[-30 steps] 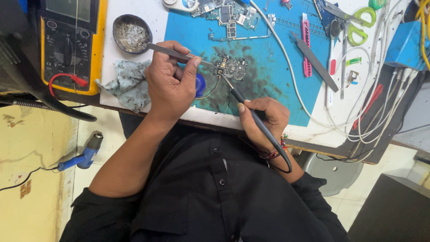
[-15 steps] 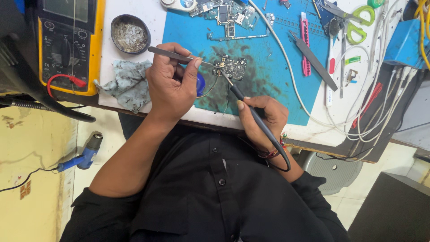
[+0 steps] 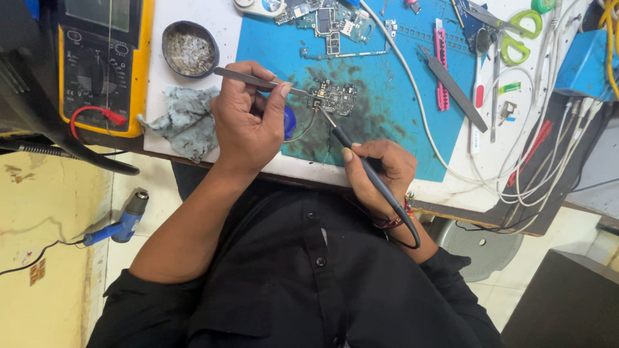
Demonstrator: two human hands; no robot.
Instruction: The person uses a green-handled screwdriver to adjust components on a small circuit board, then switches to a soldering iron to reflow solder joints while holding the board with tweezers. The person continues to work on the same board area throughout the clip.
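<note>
Head view: left hand [image 3: 248, 125] pinches steel tweezers [image 3: 258, 80] between thumb and forefinger, tips on a small dark circuit board [image 3: 335, 98] that lies on the blue mat [image 3: 400, 129]. Right hand [image 3: 380, 171] has its fingers curled around a black soldering iron [image 3: 361, 164], tip touching the board's near edge. Left of the mat: a crumpled grey cloth [image 3: 180, 119], a round tin [image 3: 189, 48] of scraps, a yellow-cased multimeter [image 3: 103, 64]. A pink strip [image 3: 440, 67] and green-handled scissors [image 3: 512, 35] lie towards the mat's far right.
</note>
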